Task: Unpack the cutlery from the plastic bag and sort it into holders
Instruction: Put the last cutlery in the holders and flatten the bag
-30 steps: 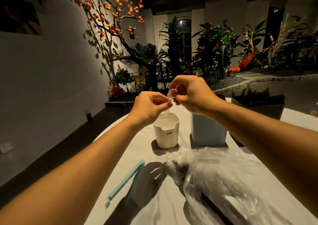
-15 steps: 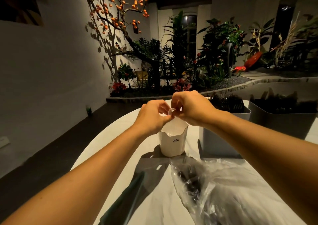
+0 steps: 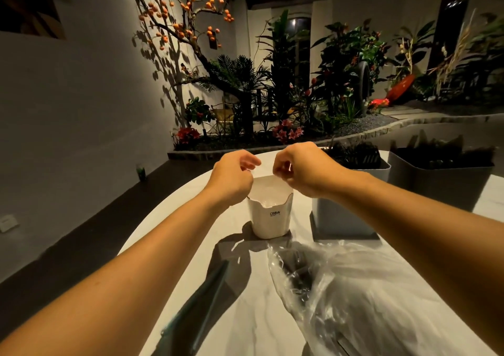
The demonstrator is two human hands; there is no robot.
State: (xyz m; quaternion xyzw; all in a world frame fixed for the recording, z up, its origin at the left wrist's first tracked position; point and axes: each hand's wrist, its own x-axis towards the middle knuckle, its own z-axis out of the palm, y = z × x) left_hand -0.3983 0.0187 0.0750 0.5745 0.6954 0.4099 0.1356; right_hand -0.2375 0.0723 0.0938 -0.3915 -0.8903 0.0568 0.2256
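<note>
dim indoor garden behind a white round table (image 3: 245, 314). teal clip (image 3: 196, 309) lying at the near left. left hand (image 3: 231, 175) and right hand (image 3: 305, 169) curled over the white holder (image 3: 270, 214), seemingly pinching something thin between them, too small to tell. grey holder (image 3: 341, 219) just right, dark holder (image 3: 441, 184) farther right, plastic bag (image 3: 354, 295) crumpled in front.

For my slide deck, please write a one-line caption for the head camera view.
Both hands, left and right, hover with curled fingers above a white holder, beside a clear plastic bag.
</note>
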